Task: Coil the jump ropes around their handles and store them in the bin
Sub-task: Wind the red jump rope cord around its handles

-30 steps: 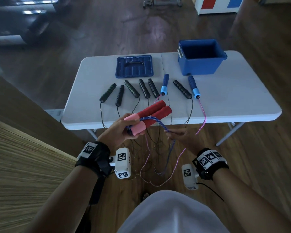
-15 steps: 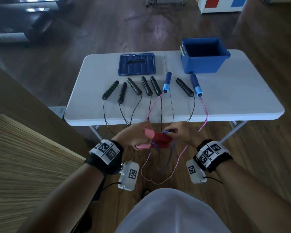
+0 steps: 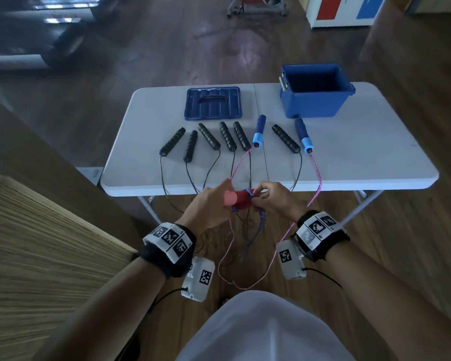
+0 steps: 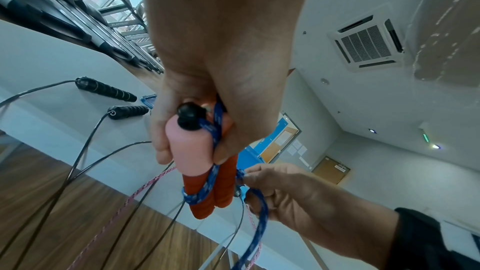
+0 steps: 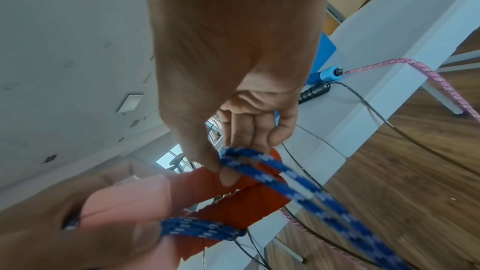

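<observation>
Head view showed our left hand [image 3: 208, 207] gripping the red handles [image 3: 241, 201], right hand [image 3: 276, 201] pinching the blue rope [image 4: 207, 188]; winding barely begun, bin [image 3: 315, 110] apparently empty, four ropes uncoiled on the table [image 3: 362, 157].

Red-and-pink handles [image 3: 238, 201] carry a blue, white-flecked rope [image 5: 285, 180]; the bin [image 3: 315, 102] is blue, the table [image 3: 362, 157] white.

A black band [image 3: 167, 250] with white square-coded tags is worn on the left wrist, and a matching band [image 3: 320, 231] on the right. A white camera box [image 3: 198, 278] bearing a coded tag and a thin black cable is hung under each. A white garment [image 3: 263, 332] is worn on the body.
</observation>
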